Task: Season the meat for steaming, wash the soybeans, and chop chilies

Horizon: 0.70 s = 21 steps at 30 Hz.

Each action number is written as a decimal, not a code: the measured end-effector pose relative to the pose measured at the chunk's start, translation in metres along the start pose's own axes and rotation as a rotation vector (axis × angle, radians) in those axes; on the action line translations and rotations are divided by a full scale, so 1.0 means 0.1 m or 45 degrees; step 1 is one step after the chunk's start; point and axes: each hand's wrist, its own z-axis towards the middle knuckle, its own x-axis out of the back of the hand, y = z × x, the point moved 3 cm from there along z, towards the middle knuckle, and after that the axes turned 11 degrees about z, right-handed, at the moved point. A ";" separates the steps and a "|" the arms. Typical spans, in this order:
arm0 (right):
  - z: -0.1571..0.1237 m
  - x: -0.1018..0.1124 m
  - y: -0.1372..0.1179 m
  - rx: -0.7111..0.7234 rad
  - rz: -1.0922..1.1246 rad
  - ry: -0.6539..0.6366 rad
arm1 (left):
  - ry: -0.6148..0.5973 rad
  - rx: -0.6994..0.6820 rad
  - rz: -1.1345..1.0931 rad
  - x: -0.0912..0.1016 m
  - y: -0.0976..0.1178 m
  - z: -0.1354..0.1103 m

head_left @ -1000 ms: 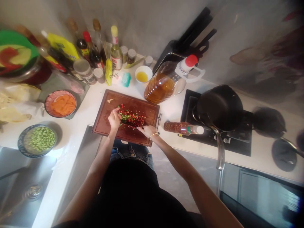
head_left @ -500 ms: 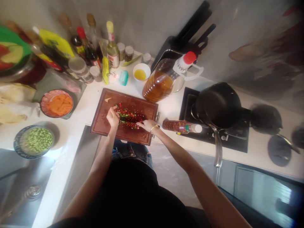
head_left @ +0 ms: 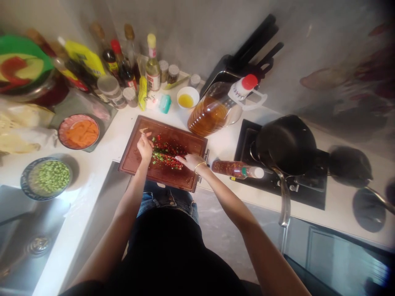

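Note:
On a brown wooden cutting board (head_left: 132,158), chopped red and green chillies (head_left: 168,146) lie spread across the middle. My right hand (head_left: 191,161) is closed round the handle of a kitchen knife (head_left: 166,155); its blade points left among the pieces and looks thin from above. My left hand (head_left: 145,146) hovers at the left end of the pile, near the blade's tip, its fingers bent and apart with nothing visible in them. Just beyond its fingertips is a small pale piece (head_left: 143,130) on the board.
Right of the board lies a bottle of chilli sauce (head_left: 230,169), beside a stove with a black pot (head_left: 285,144). Behind stand an oil jug (head_left: 212,109) and a white bowl (head_left: 188,97). Bowls of sliced carrot (head_left: 80,131) and green beans (head_left: 52,176) sit left, near the sink (head_left: 18,242).
My left hand has shifted slightly and its fingers have spread away from the chillies. The knife in my right hand now looks thinner, its blade turned. The view has tilted slightly.

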 end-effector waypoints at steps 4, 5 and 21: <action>0.02 0.00 -0.03 -0.002 0.002 -0.009 | -0.010 0.058 -0.003 -0.02 -0.09 0.01; 0.01 0.00 -0.04 -0.004 0.002 -0.014 | -0.010 0.062 -0.010 -0.01 -0.10 0.01; 0.18 -0.14 0.11 -0.047 0.019 -0.067 | -0.021 0.013 0.078 -0.08 -0.04 -0.01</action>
